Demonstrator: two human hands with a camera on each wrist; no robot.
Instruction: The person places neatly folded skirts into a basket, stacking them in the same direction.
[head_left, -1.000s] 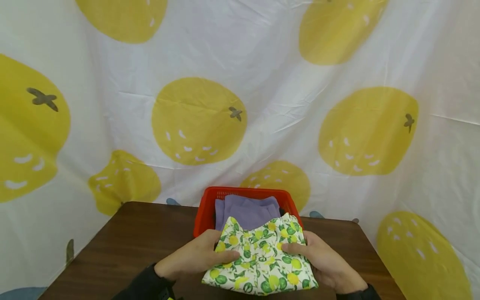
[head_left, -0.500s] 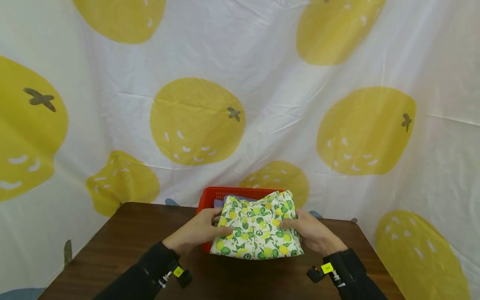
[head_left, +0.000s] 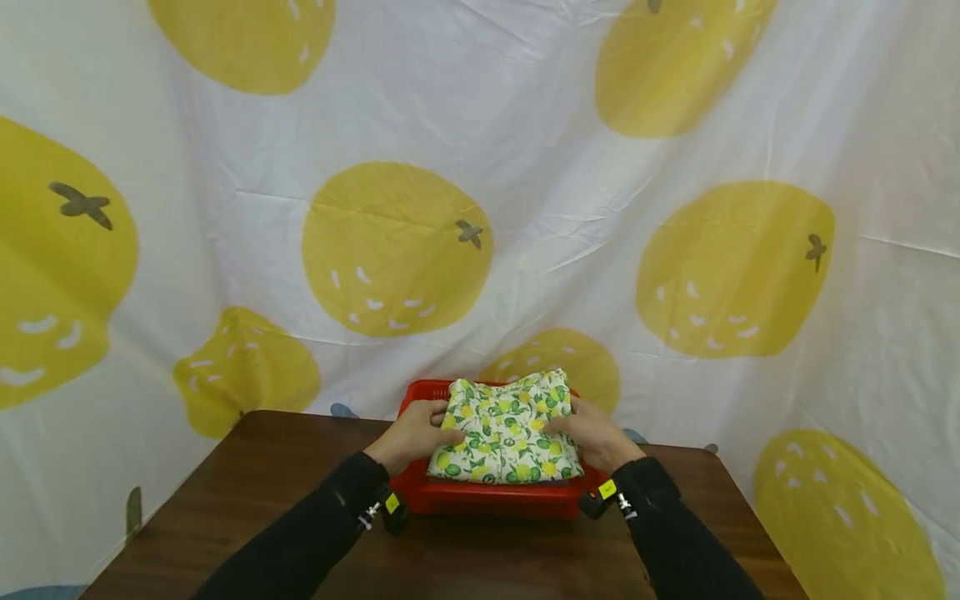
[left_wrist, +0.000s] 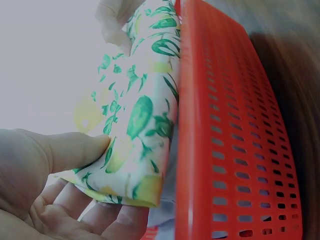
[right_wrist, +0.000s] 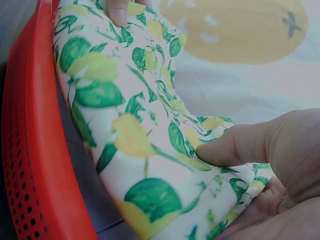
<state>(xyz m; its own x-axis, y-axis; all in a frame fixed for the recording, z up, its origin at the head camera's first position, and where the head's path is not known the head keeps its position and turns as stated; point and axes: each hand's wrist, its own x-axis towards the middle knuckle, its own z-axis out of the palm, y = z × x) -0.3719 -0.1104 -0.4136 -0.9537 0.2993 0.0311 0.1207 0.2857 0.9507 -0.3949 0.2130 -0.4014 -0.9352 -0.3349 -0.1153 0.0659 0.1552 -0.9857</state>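
A folded lemon-print cloth point(head_left: 506, 433), white with yellow lemons and green leaves, lies flat over the mouth of a red plastic basket point(head_left: 491, 500). My left hand point(head_left: 411, 433) pinches its left edge, thumb on top and fingers underneath, as the left wrist view shows. On the opposite edge my right hand point(head_left: 596, 435) has the same hold, its thumb pressing the top layer. The near fold of the cloth point(right_wrist: 132, 135) sits just inside the basket's rim point(right_wrist: 55, 150). Grey-purple fabric point(right_wrist: 92, 170) shows beneath it in the right wrist view; most of that fabric is hidden.
The basket stands on a dark brown wooden table point(head_left: 315, 467), near its back edge. Behind and at both sides hangs a white curtain point(head_left: 540, 167) printed with big yellow lemons. Slotted basket walls point(left_wrist: 240, 150) rise close beside the hands.
Both hands have carried the lemon-print cloth forward, away from the body, and down into the basket's mouth. It now covers the purple fabric that was visible there in the head view.
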